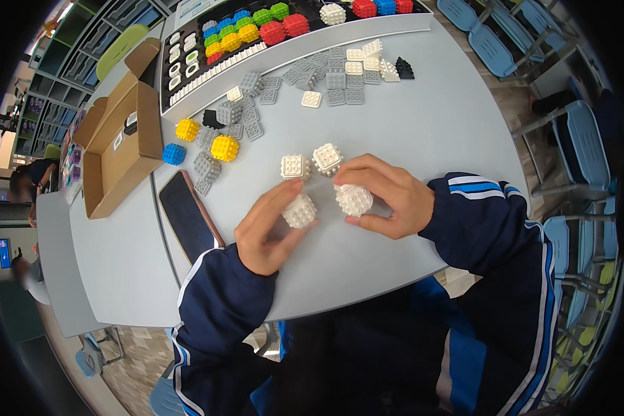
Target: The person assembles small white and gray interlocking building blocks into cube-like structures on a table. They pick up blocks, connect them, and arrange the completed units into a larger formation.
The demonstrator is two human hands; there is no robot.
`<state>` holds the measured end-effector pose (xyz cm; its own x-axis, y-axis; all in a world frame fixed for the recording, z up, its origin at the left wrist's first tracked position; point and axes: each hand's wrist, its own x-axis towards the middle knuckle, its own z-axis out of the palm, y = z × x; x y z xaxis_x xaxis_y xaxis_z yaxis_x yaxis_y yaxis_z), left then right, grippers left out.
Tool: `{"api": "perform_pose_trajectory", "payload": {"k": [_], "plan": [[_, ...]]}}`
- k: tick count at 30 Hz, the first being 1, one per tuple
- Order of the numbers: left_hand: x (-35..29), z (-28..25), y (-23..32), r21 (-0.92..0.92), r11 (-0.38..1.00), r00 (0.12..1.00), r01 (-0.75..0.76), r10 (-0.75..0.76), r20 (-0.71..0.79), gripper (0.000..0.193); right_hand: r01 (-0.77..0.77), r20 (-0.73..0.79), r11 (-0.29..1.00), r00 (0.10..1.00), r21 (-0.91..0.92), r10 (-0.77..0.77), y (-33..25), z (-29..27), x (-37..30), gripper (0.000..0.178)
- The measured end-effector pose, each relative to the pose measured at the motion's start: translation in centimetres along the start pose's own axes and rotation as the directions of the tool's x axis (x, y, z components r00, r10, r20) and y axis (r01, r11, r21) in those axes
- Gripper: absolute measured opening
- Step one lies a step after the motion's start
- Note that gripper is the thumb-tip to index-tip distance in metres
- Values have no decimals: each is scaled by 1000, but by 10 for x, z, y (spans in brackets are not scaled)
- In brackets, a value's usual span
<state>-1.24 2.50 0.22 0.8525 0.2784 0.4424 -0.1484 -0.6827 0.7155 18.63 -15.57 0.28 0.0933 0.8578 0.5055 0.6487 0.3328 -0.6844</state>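
My left hand (265,225) curls its fingers and thumb around a white studded cube block (300,211) close to the table's near edge. To its right, my right hand (390,195) grips another white studded block (354,200) between thumb and fingers. The two held blocks are apart. Just beyond them, a white cube block (295,167) and a second white cube (327,159) sit side by side on the grey table (423,132). The undersides of both held blocks are hidden.
A dark phone (187,213) and an open cardboard box (121,149) lie at left. Yellow blocks (224,148), a blue block (174,154) and grey plates (335,80) are scattered beyond. At the back stands a tray (298,52) of coloured blocks. Blue chairs (582,145) flank the right side.
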Motion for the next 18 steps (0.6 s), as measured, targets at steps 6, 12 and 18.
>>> {"api": "perform_pose_trajectory", "payload": {"k": [6,12,18], "plan": [[2,-3,10,-16,1000,999,14,-14,37,53,-18,98,999,995,48,13,0,-2,0,50],[-3,-1,2,-22,997,994,-75,77,80,53,34,43,999,998,2,-34,4,3,-1,44],[-2,-3,1,95,986,986,-135,124,113,57,-60,72,996,996,67,55,7,0,-2,37]]}}
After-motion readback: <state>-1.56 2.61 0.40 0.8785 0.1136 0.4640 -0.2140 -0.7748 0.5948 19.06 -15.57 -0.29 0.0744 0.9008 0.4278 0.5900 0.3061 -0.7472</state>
